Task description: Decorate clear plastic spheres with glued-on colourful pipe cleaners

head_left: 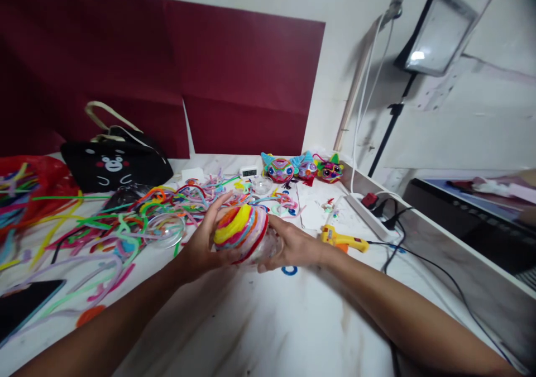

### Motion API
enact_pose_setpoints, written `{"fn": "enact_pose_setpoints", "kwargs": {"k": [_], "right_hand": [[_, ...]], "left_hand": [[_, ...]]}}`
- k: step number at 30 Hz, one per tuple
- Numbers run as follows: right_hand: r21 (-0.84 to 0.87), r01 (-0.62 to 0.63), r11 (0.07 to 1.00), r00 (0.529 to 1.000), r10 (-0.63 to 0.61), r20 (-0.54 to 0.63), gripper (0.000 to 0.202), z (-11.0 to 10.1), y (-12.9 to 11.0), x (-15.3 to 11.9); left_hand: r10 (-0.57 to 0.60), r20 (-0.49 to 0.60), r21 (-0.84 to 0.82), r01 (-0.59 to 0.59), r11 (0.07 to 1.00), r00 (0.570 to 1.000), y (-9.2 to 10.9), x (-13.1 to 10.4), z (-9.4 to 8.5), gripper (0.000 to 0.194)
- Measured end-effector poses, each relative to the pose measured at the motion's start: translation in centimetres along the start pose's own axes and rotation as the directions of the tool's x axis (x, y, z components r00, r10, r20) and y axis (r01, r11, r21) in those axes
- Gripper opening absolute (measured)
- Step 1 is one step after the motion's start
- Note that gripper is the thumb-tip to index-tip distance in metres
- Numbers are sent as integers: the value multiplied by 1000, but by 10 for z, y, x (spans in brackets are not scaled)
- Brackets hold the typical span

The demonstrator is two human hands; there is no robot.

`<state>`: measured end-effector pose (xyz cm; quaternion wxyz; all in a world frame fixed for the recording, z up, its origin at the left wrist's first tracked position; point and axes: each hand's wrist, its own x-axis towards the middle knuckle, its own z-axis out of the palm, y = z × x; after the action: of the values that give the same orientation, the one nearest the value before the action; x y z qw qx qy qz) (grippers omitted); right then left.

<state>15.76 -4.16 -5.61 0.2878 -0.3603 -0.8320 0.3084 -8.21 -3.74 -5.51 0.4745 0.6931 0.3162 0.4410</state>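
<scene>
Between my two hands, above the white table, is a clear plastic ball [245, 229] partly covered in curved rows of fuzzy pipe cleaners in yellow, orange, pink, blue and red. My left hand [209, 240] grips its left side, the thumb underneath near the front. My right hand [293, 243] holds the bare, see-through right side. A small blue pipe-cleaner ring [289, 271] lies on the table just below my right hand. To the right of that hand rests a yellow hot glue gun [345, 239] with its cord trailing away.
Loose pipe cleaners [125, 220] and a clear half shell [166, 230] cover the left side. Decorated fuzzy ball figures [281, 170] stand at the back. A power strip [371, 218] lies right, beside a lamp stand [391, 125]. A black bag [117, 167] and tablet [29, 304] are left.
</scene>
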Motion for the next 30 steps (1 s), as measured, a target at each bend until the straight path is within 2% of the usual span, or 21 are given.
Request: {"fn": "enact_pose_setpoints", "kwargs": {"k": [3, 7, 13, 18, 21, 25, 30], "right_hand": [[13, -9, 1000, 999, 10, -35, 98, 1, 1, -5], [24, 10, 1000, 997, -8, -81, 91, 2, 3, -10], [38, 9, 999, 990, -4, -140, 87, 8, -2, -19], [60, -62, 996, 985, 71, -156, 87, 9, -4, -28], [61, -131, 989, 981, 138, -133, 90, 9, -3, -34], [71, -139, 988, 981, 147, -127, 93, 7, -1, -40], [189, -168, 967, 974, 193, -120, 90, 1, 3, -43]], "left_hand": [[3, 49, 66, -7, 998, 999, 8, 6, 0, 113], [-15, 180, 212, -23, 977, 984, 25, 18, 1, 115], [-9, 297, 448, -131, 885, 955, 48, 34, 4, 116], [-59, 393, 452, -137, 881, 918, 49, 40, 7, 118], [-53, 407, 448, -149, 881, 912, 46, 42, 10, 117], [-32, 404, 458, -172, 872, 914, 46, 42, 11, 115], [-90, 476, 536, -207, 818, 875, 51, 42, 12, 116]]}}
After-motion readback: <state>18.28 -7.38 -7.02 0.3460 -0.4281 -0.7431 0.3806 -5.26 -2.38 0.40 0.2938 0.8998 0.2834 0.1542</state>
